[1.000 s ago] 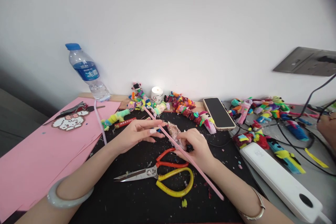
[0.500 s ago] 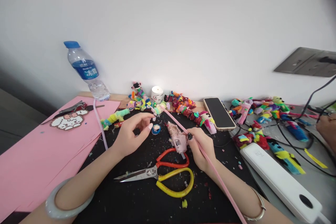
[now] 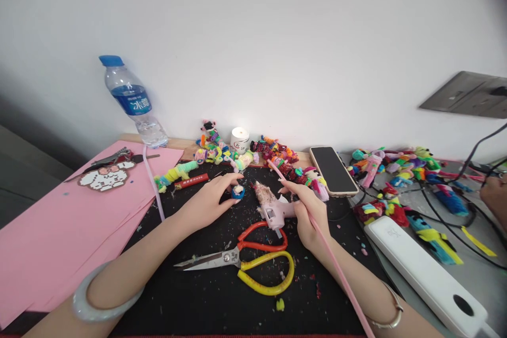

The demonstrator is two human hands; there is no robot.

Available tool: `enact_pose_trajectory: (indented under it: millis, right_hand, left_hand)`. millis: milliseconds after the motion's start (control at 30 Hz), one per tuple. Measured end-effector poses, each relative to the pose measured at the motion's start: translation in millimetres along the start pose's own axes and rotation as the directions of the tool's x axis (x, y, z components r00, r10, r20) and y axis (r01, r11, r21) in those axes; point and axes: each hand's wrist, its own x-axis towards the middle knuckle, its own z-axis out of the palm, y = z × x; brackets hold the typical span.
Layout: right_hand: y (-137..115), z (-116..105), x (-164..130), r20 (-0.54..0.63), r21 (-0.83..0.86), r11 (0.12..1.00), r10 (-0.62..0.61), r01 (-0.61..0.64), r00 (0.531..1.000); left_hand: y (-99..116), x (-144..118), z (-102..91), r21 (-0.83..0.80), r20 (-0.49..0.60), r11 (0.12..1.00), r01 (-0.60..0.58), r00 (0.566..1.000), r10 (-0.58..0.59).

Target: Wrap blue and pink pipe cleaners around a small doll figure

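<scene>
My left hand point(image 3: 214, 198) rests on the black mat point(image 3: 206, 296), its fingertips pinching a small blue ring with a white ball point(image 3: 238, 191). My right hand point(image 3: 307, 208) grips a long pink pipe cleaner point(image 3: 332, 264) that runs back along my forearm; its tip points up toward the toy figures. A pink glue gun point(image 3: 273, 208) lies between the hands, just left of my right hand. Red and yellow scissors point(image 3: 253, 261) lie shut on the mat in front of the hands.
A water bottle point(image 3: 132, 103) stands at the back left beside pink paper point(image 3: 59, 227). Several pipe-cleaner figures point(image 3: 245, 156) line the wall. A phone point(image 3: 332, 170), a white power strip point(image 3: 423, 269), cables and more figures fill the right. Another person's hand point(image 3: 495, 193) shows at the right edge.
My left hand let go of the pink pipe cleaner and came down onto the blue ring. My right hand slid the pipe cleaner rightward and back, uncovering the glue gun.
</scene>
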Motion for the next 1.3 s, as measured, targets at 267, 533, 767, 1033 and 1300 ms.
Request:
enact_pose_trajectory:
  millis: [267, 533, 767, 1033, 1300]
  right_hand:
    - [0, 0, 2, -0.001, -0.053, 0.999, -0.008, 0.007, 1.0]
    - [-4, -3, 2, 0.026, -0.068, 0.997, -0.033, 0.035, 0.999]
    - [0, -1, 0, 0.004, -0.114, 0.993, 0.026, -0.025, 1.0]
    - [4, 1, 1, -0.048, -0.176, 0.98, 0.089, -0.096, 0.995]
    - [4, 1, 0, -0.026, -0.155, 0.987, 0.047, -0.05, 0.999]
  left_hand:
    - [7, 1, -17.1, -0.033, -0.212, 0.999, 0.029, 0.977, -0.035]
    - [-21, 8, -13.6, 0.175, -0.232, 0.979, 0.104, 0.971, -0.061]
    - [-19, 7, -14.0, 0.152, -0.206, 0.982, 0.112, 0.975, -0.079]
    - [-12, 7, -13.5, 0.022, -0.271, 0.998, 0.066, 0.961, -0.057]
    - [-7, 8, -9.8, -0.188, -0.355, 0.976, 0.108, 0.919, -0.17]
